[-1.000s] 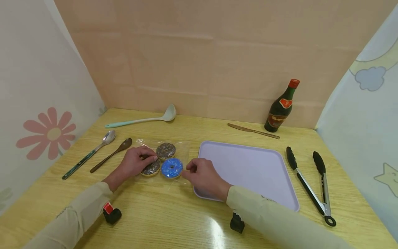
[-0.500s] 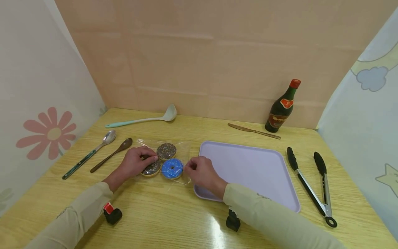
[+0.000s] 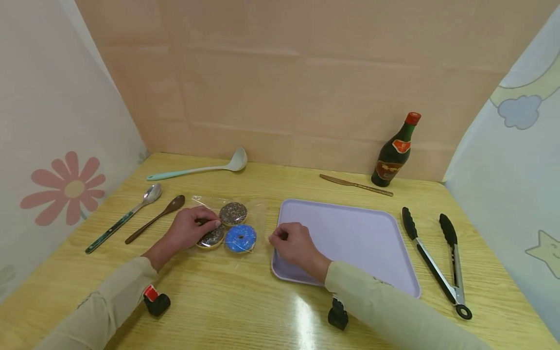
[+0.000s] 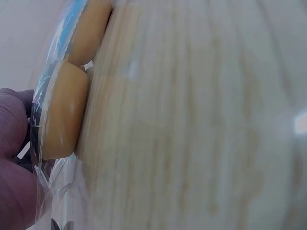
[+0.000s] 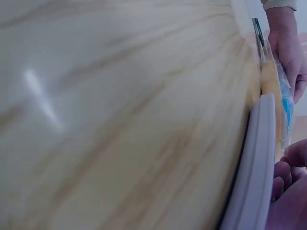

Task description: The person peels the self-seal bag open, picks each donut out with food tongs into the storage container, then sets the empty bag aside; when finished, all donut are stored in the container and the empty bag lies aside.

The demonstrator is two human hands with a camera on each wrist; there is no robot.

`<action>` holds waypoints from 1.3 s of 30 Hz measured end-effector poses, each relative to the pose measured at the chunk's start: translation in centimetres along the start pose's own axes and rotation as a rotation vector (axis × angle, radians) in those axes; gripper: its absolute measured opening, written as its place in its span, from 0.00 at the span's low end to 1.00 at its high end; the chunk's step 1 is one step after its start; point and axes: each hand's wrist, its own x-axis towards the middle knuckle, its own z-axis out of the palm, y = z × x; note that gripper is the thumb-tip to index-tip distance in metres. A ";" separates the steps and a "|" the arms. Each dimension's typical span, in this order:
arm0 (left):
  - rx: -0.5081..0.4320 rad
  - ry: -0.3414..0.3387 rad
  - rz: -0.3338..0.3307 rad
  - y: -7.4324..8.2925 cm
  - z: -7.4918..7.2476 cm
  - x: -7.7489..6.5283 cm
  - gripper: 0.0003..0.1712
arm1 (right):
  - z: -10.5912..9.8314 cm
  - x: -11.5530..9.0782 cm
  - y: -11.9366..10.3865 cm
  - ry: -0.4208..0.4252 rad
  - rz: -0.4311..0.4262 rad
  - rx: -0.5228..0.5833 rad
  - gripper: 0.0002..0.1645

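Note:
A clear plastic bag [image 3: 258, 209] with three doughnuts lies on the table left of the tray. Two doughnuts are brown; the blue doughnut [image 3: 240, 238] is on the right. My left hand [image 3: 191, 226] holds the bag at the lower-left brown doughnut [image 3: 211, 238] and partly covers it. In the left wrist view, that doughnut's tan side [image 4: 64, 112] shows through the film. My right hand [image 3: 295, 243] has thumb and fingertips together at the bag's right edge, over the tray's left rim. Its fingertips meet the film [image 5: 287, 136] in the right wrist view, though the pinch is small.
A lilac tray [image 3: 350, 238] stands right of the bag, with tongs [image 3: 437, 267] beyond it. A dark bottle [image 3: 392, 155] and a knife [image 3: 355, 184] are at the back. The ladle [image 3: 197, 168], metal spoon [image 3: 124, 218] and wooden spoon [image 3: 155, 218] lie to the left.
My right hand has drawn slightly right, away from the blue doughnut. The bag's lower-right corner lies differently. My left hand has stayed in place.

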 end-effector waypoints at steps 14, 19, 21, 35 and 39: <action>-0.022 -0.017 -0.004 0.1 -0.2 -0.1 0.03 | -0.5 0.8 -0.4 -0.025 0.080 -0.036 0.11; -0.028 -0.017 0.009 0.0 -0.1 -0.1 0.03 | -0.4 2.4 -0.9 -0.041 0.075 -0.059 0.13; -0.025 -0.015 0.011 0.0 -0.1 -0.1 0.03 | -0.2 3.0 -1.0 -0.058 0.081 -0.060 0.13; -0.029 -0.025 -0.002 0.3 -0.1 -0.1 0.03 | 0.5 4.0 -0.9 -0.072 0.062 -0.091 0.10; -0.034 -0.028 0.003 0.2 -0.1 -0.1 0.03 | 0.2 3.8 -0.4 -0.043 0.063 -0.089 0.10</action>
